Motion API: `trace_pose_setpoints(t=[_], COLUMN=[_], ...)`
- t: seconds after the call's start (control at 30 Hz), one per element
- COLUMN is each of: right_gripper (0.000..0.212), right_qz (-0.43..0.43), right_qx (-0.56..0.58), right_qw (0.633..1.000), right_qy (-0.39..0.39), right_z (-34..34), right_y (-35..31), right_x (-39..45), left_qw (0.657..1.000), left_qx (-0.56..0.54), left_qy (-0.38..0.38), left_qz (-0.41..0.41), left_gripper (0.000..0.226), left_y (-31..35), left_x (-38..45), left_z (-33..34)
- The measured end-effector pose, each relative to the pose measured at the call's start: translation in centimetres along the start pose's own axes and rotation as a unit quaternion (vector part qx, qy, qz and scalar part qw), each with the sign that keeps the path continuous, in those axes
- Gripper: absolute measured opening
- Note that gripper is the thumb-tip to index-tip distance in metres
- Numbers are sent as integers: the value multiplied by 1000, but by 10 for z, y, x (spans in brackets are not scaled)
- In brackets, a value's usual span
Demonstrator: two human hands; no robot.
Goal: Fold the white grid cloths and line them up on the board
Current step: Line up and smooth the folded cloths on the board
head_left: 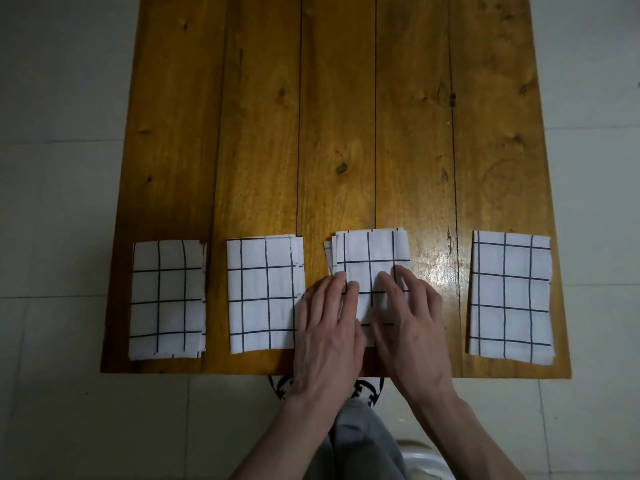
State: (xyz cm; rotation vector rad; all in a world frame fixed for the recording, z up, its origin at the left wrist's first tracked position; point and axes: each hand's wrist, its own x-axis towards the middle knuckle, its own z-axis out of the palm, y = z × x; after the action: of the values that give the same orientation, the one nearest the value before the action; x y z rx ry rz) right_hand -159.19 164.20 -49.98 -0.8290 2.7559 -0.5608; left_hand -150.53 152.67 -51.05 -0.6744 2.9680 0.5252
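Both hands, the left hand (327,317) and the right hand (410,306), press flat with straight fingers on the third folded cloth (372,252), whose long axis points away from the person, on the bench (339,133).

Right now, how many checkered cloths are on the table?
4, in one row along the near edge: far-left cloth, second cloth, third cloth under both hands, far-right cloth. None seems hidden.

Both forearms are bare, no sleeves being seen below the board (339,133). Grey trousers (360,441) are worn, and black-and-white patterned footwear (363,389) is seen just under the board's near edge.
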Motion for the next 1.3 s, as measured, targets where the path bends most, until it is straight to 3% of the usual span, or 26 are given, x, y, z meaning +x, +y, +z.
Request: trace_pose_setpoints(t=[0.53, 0.8, 1.03, 1.3], right_gripper=[59, 53, 59, 58], right_qz=[-1, 17, 50, -16], right_qx=[12, 21, 26, -21], right_qw=[1000, 1000, 998, 1000], right_qy=[-26, 14, 0, 1], right_z=[-8, -53, -68, -97], right_y=[6, 29, 88, 174], right_x=[1, -3, -16, -5], left_qw=[1000, 998, 998, 1000], left_qx=[-1, -46, -48, -24], left_qy=[12, 37, 27, 13], left_qz=[-5, 28, 40, 10], left_gripper=[50, 47, 44, 45], left_y=[5, 37, 86, 148], left_x=[1, 6, 20, 31], left_z=[-6, -22, -6, 21])
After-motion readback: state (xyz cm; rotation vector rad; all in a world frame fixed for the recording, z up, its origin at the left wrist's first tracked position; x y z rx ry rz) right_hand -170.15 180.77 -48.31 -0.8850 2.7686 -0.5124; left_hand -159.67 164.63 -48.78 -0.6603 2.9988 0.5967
